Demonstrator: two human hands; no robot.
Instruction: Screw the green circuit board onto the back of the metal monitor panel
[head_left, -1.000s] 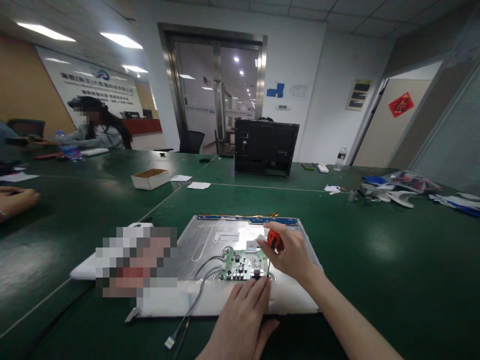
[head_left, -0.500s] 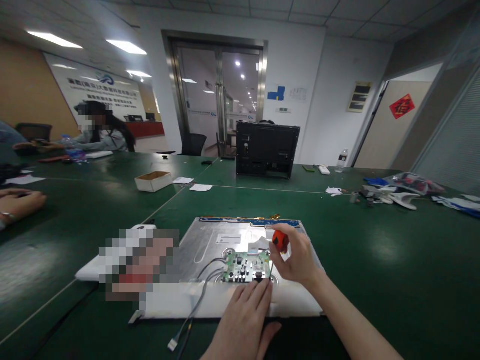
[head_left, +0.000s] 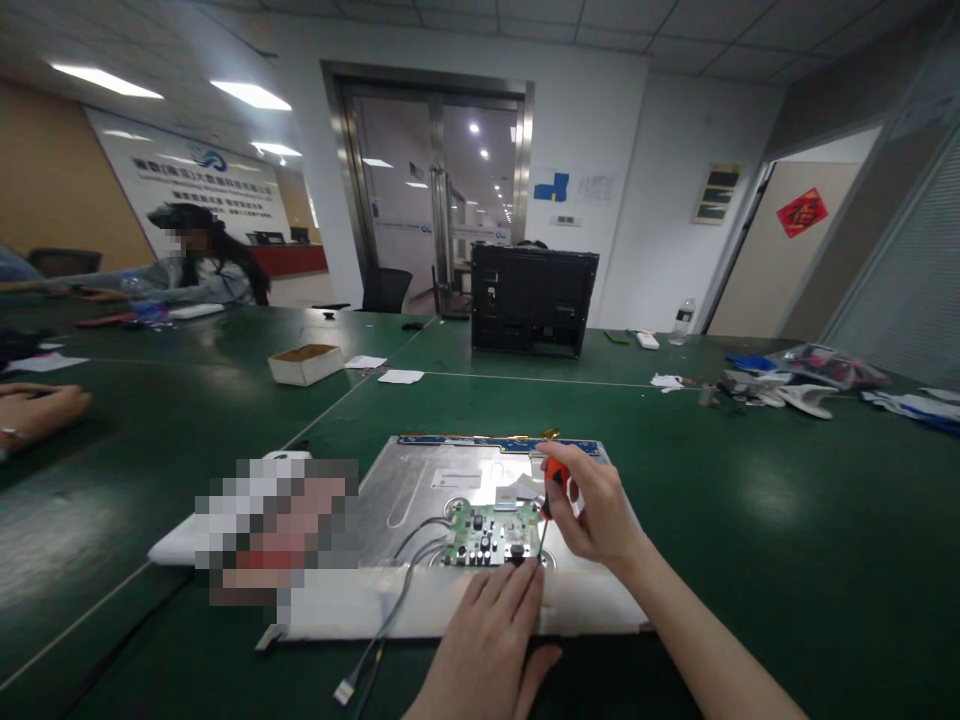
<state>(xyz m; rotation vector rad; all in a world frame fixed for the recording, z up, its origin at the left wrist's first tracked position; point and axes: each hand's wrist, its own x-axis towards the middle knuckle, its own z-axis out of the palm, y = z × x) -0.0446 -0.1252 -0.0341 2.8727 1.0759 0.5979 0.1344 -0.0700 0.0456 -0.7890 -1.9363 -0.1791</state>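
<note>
My right hand (head_left: pixel 600 510) is closed around the orange-and-black handle of a small screwdriver (head_left: pixel 553 473). The shaft points down, its tip at the lower right corner of a green circuit board (head_left: pixel 495 528). The board lies on the metal back of a display panel (head_left: pixel 409 480). Flat on the panel's white near strip (head_left: pixel 345 602) rests my left hand (head_left: pixel 491 625), thumb out to the side, fingertips against the board's near edge and close to the screwdriver tip. Grey and black cables (head_left: pixel 397 605) run from the board's left side over the strip to a loose white connector (head_left: pixel 344 691).
Left of the panel lies a white object (head_left: pixel 176 538), partly blurred out. Farther back are an open box (head_left: pixel 306 365), paper slips (head_left: pixel 401 377) and a black monitor housing (head_left: pixel 534 300). Bags and parts (head_left: pixel 780 385) lie at right. Another person's hand (head_left: pixel 45 405) is at far left.
The screwdriver handle has shifted and tilted slightly in my right hand, and those fingers have changed position on it. My left hand stays put. The person across has an arm stretched farther left.
</note>
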